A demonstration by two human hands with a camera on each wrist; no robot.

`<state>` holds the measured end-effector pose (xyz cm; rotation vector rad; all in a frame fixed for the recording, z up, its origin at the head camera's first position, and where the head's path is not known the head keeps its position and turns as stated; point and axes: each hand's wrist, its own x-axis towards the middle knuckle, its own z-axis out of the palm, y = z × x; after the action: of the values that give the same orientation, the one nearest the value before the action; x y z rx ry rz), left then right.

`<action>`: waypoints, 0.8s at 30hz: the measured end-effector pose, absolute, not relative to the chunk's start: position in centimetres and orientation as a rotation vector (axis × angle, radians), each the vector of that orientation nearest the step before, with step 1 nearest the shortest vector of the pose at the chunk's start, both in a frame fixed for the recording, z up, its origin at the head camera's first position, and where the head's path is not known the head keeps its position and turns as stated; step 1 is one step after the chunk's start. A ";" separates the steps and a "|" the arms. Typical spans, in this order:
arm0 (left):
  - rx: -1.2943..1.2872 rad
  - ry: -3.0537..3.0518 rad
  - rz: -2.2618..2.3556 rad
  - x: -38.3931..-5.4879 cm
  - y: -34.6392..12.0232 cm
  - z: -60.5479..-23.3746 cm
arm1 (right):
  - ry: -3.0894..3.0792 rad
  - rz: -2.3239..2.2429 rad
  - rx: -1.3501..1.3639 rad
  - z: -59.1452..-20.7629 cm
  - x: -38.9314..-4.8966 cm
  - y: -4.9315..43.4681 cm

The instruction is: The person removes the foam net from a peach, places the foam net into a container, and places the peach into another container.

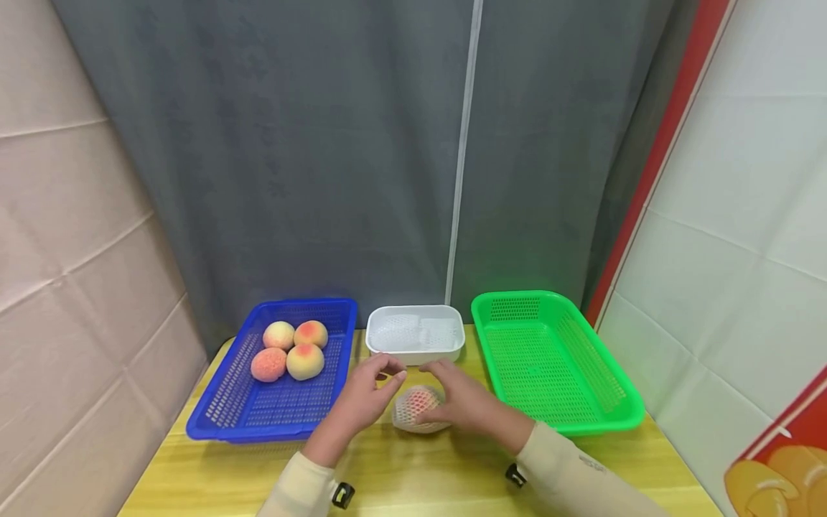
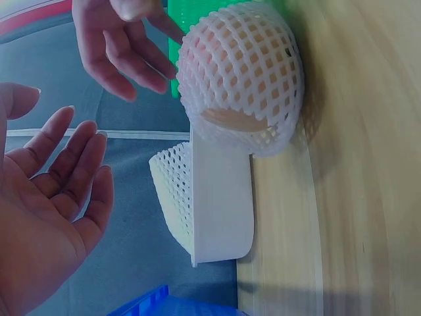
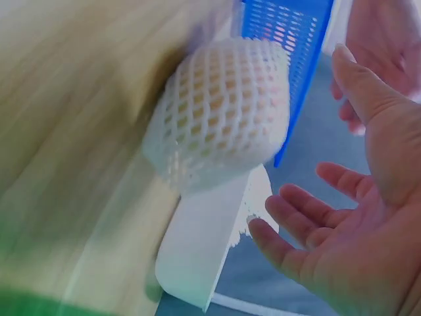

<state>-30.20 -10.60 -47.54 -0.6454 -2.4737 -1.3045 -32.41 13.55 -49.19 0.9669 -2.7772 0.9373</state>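
A peach in a white foam net rests on the wooden table between the two hands. The left wrist view shows an opening in the net, with bare peach skin in it. My left hand hovers at the upper left of the peach, its fingers loosely bent and nothing in the palm. On the other side, my right hand has thumb and fingers spread apart; its thumb overlaps the peach in the head view. From the right wrist, the palm appears bare, with the netted peach apart from it.
To the left, a blue basket holds several peaches without nets. A white box with white foam netting stands behind the hands. At right is an empty green basket. A grey curtain hangs behind the table.
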 end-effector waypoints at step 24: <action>-0.137 -2.345 -1.692 -28.7 -7.6 -51.1 | -2.698 1.499 0.626 -53.1 -31.3 13.9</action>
<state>-28.73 -7.60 -51.09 -0.1368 -2.3453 -1.6924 -31.26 13.88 -53.13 0.6258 -2.6980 1.4991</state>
